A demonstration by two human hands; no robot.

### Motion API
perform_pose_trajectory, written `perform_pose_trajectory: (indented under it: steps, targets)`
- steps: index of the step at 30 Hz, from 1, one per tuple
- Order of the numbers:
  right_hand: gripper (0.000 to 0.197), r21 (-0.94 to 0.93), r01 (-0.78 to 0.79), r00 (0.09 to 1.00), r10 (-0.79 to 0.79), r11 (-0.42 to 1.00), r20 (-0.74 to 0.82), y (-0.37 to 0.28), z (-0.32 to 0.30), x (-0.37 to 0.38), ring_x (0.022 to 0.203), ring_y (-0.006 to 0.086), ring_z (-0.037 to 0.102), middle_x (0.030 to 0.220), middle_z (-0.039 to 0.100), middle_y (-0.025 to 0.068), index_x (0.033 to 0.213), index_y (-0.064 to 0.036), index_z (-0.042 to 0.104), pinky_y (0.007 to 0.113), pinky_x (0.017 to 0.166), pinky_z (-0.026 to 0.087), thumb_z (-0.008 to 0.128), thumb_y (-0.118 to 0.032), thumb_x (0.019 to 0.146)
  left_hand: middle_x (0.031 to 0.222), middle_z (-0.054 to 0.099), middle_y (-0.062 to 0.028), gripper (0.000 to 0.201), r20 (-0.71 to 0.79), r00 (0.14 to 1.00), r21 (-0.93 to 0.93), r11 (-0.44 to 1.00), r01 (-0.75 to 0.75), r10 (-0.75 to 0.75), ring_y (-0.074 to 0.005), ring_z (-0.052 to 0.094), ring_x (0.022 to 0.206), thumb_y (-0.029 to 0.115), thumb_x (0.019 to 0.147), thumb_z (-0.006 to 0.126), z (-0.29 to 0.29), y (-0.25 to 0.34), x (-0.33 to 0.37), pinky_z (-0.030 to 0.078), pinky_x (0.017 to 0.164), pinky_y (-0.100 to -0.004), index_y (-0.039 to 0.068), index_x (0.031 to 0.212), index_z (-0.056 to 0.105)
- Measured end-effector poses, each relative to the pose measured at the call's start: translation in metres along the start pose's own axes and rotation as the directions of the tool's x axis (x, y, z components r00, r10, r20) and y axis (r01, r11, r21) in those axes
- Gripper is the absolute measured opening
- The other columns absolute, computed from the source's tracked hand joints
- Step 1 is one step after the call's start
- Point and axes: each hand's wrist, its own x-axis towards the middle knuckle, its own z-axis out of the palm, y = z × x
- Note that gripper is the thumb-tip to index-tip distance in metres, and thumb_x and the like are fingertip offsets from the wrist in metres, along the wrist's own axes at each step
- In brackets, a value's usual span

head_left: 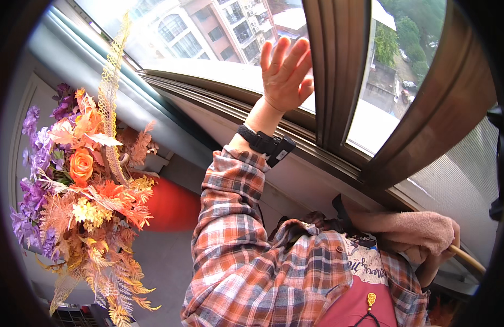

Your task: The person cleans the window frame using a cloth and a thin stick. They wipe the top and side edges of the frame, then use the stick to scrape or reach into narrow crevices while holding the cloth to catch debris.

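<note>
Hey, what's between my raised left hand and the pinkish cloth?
In the head view, the brown window frame stands between your raised left hand and the pinkish cloth.

Dark, slanting lettering crosses the cream panel (365,264) of the inner top, framed by the open front of the plaid shirt (233,234); part of it is hidden in folds. Just beyond the plaid shirt's left cuff, the black wrist device (280,151) carries a small pale label, its marks too tiny to read.
</note>
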Motion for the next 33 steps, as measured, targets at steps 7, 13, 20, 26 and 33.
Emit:
perform_pose_trajectory:
  steps: [7,13,20,26,33]
  targets:
    - [0.036,-0.032,-0.014,0.992,0.018,0.999,0.129,-0.013,0.018,0.025,0.083,0.0102,0.062,0.098,0.068,0.0064,0.109,0.0037,0.063,0.025,0.074,0.051,0.077,-0.007,0.077,0.157,0.033,-0.0077,0.048,0.101,0.995,-0.024,0.999,0.021,-0.018,-0.0311,0.018,0.149,0.035,0.101,0.038,-0.016,0.001,0.011,0.012,0.119,-0.0514,0.013,0.14,0.053]
    - [0.034,0.024,0.0,0.97,-0.006,1.0,0.244,-0.054,0.023,0.033,0.081,0.0076,0.062,0.095,0.068,0.0061,0.106,0.0034,0.065,0.024,0.07,0.051,0.079,-0.005,0.076,0.106,0.069,-0.0093,0.021,0.195,0.851,-0.28,0.803,0.525,-0.488,-0.0232,0.067,0.09,0.012,0.091,0.067,-0.097,0.054,-0.01,0.053,0.075,-0.0305,0.007,0.111,0.069]
    - [0.032,-0.047,-0.016,0.981,0.024,0.999,0.193,-0.072,0.051,0.025,0.077,0.0075,0.062,0.09,0.069,0.0067,0.103,0.0029,0.066,0.023,0.067,0.051,0.079,-0.003,0.075,0.091,0.059,-0.0075,0.043,0.422,0.659,-0.411,0.516,0.752,-0.623,-0.0183,0.055,0.078,0.035,0.089,0.072,-0.099,0.102,-0.003,0.045,0.068,-0.0308,0.003,0.114,0.059]
    - [0.034,-0.114,-0.013,0.986,0.032,0.993,0.162,-0.066,0.048,0.013,0.077,0.0115,0.064,0.086,0.069,0.0081,0.104,0.0022,0.066,0.026,0.068,0.052,0.078,0.0,0.073,0.103,0.049,-0.0121,0.066,0.4,0.588,-0.387,0.452,0.803,-0.703,-0.0252,0.052,0.099,0.038,0.079,0.082,-0.056,0.116,0.024,0.046,0.085,-0.038,-0.001,0.118,0.047]
    - [0.035,-0.061,-0.214,0.977,0.215,0.975,0.002,-0.044,0.025,-0.005,0.078,0.0064,0.061,0.089,0.069,0.003,0.107,0.0041,0.065,0.023,0.07,0.052,0.072,0.005,0.073,0.099,0.057,-0.0073,0.047,0.337,0.647,-0.339,0.553,0.761,-0.684,-0.0151,0.058,0.086,0.022,0.084,0.08,-0.045,0.115,0.021,0.054,0.071,-0.0267,-0.004,0.112,0.053]
